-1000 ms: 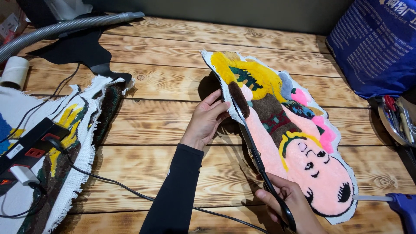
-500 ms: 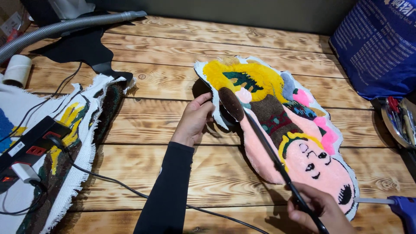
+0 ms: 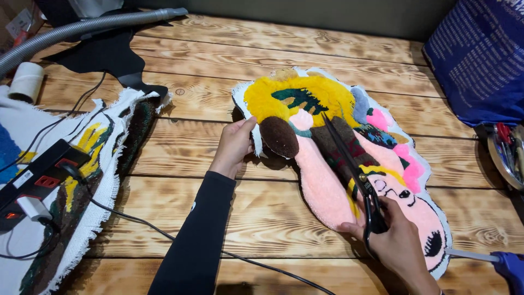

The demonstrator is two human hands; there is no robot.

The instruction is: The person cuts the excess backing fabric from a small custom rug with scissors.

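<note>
A tufted rug piece (image 3: 327, 180) in pink, yellow, brown and green lies on the wooden table (image 3: 218, 82), shaped like a cartoon figure. My left hand (image 3: 236, 146) grips its white left edge beside a brown tufted patch. My right hand (image 3: 396, 243) holds long black scissors (image 3: 349, 164) by the handles near the lower end of the rug. Their blades lie together, pointing up across the rug toward the yellow part.
Another tufted piece with frayed white backing (image 3: 93, 180) lies at left, with a black power strip (image 3: 33, 183) and cables on it. A grey vacuum hose (image 3: 82, 27) runs along the back left. A blue bag (image 3: 480, 65) stands at right; a blue-handled tool (image 3: 505, 265) lies at bottom right.
The rug has been laid flatter and shifted, its face now showing fully. My right hand has moved up with the scissors over the rug. My left hand stayed on the left edge.
</note>
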